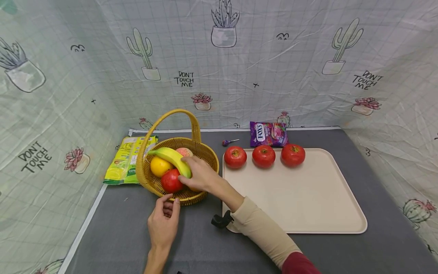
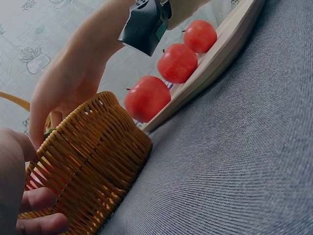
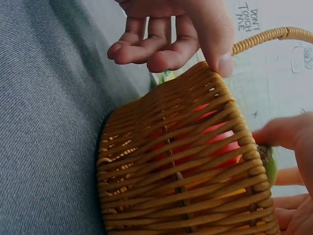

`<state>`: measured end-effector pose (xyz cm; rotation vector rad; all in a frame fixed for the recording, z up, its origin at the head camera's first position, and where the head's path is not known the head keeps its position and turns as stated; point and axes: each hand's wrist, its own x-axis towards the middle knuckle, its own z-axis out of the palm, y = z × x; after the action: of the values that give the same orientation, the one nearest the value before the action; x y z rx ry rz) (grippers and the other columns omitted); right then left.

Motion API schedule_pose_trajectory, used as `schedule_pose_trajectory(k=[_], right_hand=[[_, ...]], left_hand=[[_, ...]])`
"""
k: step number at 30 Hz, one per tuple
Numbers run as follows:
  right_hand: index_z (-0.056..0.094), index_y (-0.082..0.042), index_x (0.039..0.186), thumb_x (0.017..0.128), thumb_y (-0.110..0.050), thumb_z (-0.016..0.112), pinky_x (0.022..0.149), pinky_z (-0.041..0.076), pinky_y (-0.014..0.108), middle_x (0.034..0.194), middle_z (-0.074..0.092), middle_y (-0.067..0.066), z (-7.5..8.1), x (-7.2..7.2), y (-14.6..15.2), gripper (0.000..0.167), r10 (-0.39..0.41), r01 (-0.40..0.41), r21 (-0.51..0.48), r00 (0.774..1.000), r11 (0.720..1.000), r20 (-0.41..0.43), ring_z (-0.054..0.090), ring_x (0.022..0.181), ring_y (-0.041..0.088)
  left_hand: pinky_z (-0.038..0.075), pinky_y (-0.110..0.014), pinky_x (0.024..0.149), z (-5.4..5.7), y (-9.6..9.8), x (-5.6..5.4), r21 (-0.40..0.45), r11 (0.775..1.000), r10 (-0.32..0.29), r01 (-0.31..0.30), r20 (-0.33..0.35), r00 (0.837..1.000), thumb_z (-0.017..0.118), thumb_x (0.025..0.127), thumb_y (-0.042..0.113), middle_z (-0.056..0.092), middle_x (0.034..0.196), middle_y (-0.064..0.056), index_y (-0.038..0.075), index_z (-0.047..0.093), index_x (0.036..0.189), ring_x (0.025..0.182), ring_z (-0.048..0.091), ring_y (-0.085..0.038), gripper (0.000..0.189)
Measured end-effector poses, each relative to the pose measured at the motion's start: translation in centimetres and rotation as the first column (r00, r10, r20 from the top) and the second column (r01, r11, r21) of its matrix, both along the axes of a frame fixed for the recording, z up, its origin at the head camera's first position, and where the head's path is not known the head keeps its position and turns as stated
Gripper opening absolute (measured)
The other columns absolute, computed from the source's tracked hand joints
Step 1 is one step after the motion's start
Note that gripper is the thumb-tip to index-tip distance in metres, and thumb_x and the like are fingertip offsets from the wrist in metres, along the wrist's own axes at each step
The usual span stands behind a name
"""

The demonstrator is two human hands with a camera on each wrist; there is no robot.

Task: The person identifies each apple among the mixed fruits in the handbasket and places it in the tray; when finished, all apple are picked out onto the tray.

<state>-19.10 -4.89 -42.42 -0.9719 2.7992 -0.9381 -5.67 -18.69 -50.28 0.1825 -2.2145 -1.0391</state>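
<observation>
In the head view a yellow wicker basket (image 1: 209,154) holds a banana (image 1: 170,155), a red apple (image 1: 172,181), a yellow-orange fruit (image 1: 160,166) and a pinkish peach-like fruit (image 1: 184,152). My right hand (image 1: 202,174) reaches over the basket and pinches the banana's near end. The right wrist view shows that green tip (image 3: 267,164) between thumb and fingers. My left hand (image 1: 164,220) is at the basket's front rim. Its thumb touches the rim, and the other fingers hang loosely outside the wicker (image 2: 98,147). An orange patch beneath my right hand is mostly hidden.
A cream tray (image 1: 308,201) on the right carries three red apples (image 1: 263,156) along its far edge. Behind are a purple Fox's candy bag (image 1: 268,134) and a lollipop (image 1: 230,142). A yellow-green packet (image 1: 126,160) lies left of the basket. Printed curtains enclose the grey table.
</observation>
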Motion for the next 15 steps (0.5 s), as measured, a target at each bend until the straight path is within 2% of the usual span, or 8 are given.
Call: schedule_pose_trajectory(k=[6,11,15], right_hand=[[0.057,-0.006,0.136,0.092,-0.034,0.065,0.100,0.052,0.034,0.136,0.062,0.013,-0.15,-0.04,-0.55,0.053,-0.060,0.058,-0.028,0.996,0.998,-0.062,0.063,0.120,0.024],[0.061,-0.003,0.129,0.091,-0.030,0.067,0.087,0.056,0.030,0.127,0.065,0.014,-0.25,-0.06,-0.49,0.047,-0.110,0.104,-0.066,0.989,0.992,-0.095,0.066,0.104,0.022],[0.063,-0.003,0.122,0.089,-0.028,0.069,0.078,0.055,0.027,0.118,0.065,0.012,-0.29,-0.11,-0.34,0.041,-0.139,0.129,-0.100,0.985,0.987,-0.104,0.063,0.092,0.019]], left_hand=[[0.045,-0.010,0.056,0.00,0.05,-0.01,-0.001,1.000,0.004,-0.004,-0.003,1.000,0.074,0.090,0.017,0.064,0.071,0.003,0.007,0.069,0.109,0.059,0.053,0.000,0.021],[0.045,-0.010,0.056,0.03,0.05,-0.05,-0.003,1.000,0.008,-0.008,0.003,1.000,0.074,0.090,0.017,0.064,0.071,0.003,0.007,0.069,0.109,0.059,0.053,0.000,0.021],[0.045,-0.010,0.056,0.04,0.03,-0.05,0.000,1.000,0.007,-0.007,0.003,1.000,0.074,0.090,0.016,0.064,0.071,0.002,0.005,0.069,0.109,0.059,0.053,-0.001,0.022]])
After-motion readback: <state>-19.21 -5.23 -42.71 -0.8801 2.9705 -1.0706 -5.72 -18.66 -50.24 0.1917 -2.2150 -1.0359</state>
